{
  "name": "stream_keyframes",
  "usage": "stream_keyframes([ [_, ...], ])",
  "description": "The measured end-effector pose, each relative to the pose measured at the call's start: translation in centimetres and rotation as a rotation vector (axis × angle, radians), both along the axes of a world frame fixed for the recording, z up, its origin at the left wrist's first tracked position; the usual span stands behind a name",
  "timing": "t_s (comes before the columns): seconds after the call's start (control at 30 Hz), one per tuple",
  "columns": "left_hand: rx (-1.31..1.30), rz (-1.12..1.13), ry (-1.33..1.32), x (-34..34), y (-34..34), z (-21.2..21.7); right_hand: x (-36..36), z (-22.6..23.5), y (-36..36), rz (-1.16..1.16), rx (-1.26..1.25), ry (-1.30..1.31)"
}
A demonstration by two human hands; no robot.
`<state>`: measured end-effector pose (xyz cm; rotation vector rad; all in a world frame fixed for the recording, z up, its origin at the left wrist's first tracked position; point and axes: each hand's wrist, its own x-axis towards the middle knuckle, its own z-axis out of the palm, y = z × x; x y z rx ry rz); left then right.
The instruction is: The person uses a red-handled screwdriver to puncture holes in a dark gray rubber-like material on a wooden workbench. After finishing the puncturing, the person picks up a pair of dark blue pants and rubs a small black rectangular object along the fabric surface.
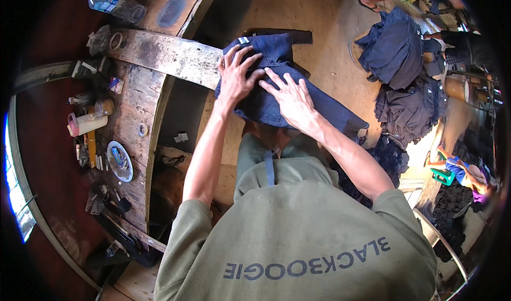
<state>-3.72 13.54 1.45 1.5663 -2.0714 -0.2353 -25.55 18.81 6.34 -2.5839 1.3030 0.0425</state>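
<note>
Here we list what lies under our hands. Item one: a folded dark blue denim garment (277,88), near the centre of the view and a little toward 12 o'clock, draped over the end of a worn, stained wooden desk (159,53) that runs off toward 10 o'clock. Our left hand (237,74) lies flat on the garment's upper part, fingers spread and pointing toward 12 o'clock; its grip is fully open, pressing down and closed on nothing. Our right hand (290,98) lies just beside it at 4 o'clock from the left, also flat, fingers splayed toward 10 o'clock, its fingertips close to the left hand; that grip is open too, resting on the cloth and holding nothing.

Item two: a clear plastic water bottle with a blue cap (114,3), lying on its side at 11 o'clock. Item three: a round white plate (120,161) at 9 o'clock on the desk's plank, with small tools and a pale cylindrical container (88,124) near it. Item four: a heap of dark blue garments (394,48) on the floor at 2 o'clock, and a second, darker heap (410,112) just below it at 3 o'clock. Item five: a small green plastic stool (444,176) at 4 o'clock.
</note>
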Motion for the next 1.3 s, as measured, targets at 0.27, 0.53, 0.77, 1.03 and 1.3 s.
stream_keyframes([
  [0.27, -0.016, -0.080, 0.062, 1.9, -1.6, -0.7, -0.7, -1.2, -2.5, 0.116, -0.109, -0.010],
  [0.53, -0.063, -0.359, 0.142, 3.9, -6.1, -1.4, 0.6, -1.4, 1.0, 0.106, 0.005, -0.541],
  [0.77, -0.039, -0.300, 0.049, 4.7, -7.1, -2.8, 2.4, -2.8, -3.8, -0.155, -0.031, -0.713],
  [1.03, 0.273, -0.309, 0.031, 4.1, -7.5, -1.0, 1.5, -1.1, -3.3, -0.212, 0.073, -0.715],
  [1.3, 0.116, -0.321, 0.004, 3.6, -7.9, -2.0, 2.8, 0.7, -4.0, -0.149, 0.187, -0.790],
])
